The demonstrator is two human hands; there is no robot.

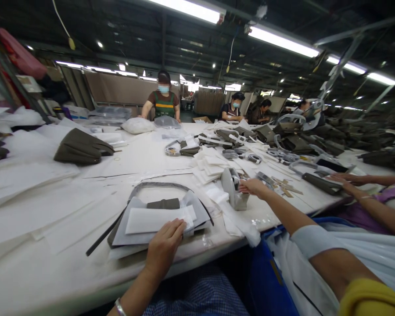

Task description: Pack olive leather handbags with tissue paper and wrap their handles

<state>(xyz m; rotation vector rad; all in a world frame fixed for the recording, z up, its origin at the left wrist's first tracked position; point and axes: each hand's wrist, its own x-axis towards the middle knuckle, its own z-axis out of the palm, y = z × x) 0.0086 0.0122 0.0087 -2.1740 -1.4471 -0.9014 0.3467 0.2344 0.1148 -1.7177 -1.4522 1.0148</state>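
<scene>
The person's left hand [166, 237] lies over the near right corner of a white rectangular sheet [154, 220] on a wrapped bag [134, 199] at 11 o'clock, close to the table edge. Its fingers are together and gently bent; the thumb is hidden, so whether it grips cannot be told. The right hand [255, 186] reaches to 1 o'clock, fingers extended at the side of a grey tape dispenser [233, 199]; whether they pinch the tape cannot be told.

The bag's grey-wrapped handle [161, 184] arches along its far side, and a dark strap [102, 235] trails left. The left hand hides one corner of the sheet; the right hand covers part of the dispenser. Just beyond the dispenser are stacked white sheets [207, 164], with dark bags [291, 142] heaped farther off at 1 o'clock. Another dark bag [80, 147] sits between 10 and 11 o'clock. At 2 o'clock, a co-worker's hands [345, 182] touch a dark item [322, 183].

The white-topped table [131, 162] is strewn with paper; a blue bin [271, 272] stands below its edge at 2 o'clock. Masked workers are across the table in a dim hall under tube lights [283, 41].
</scene>
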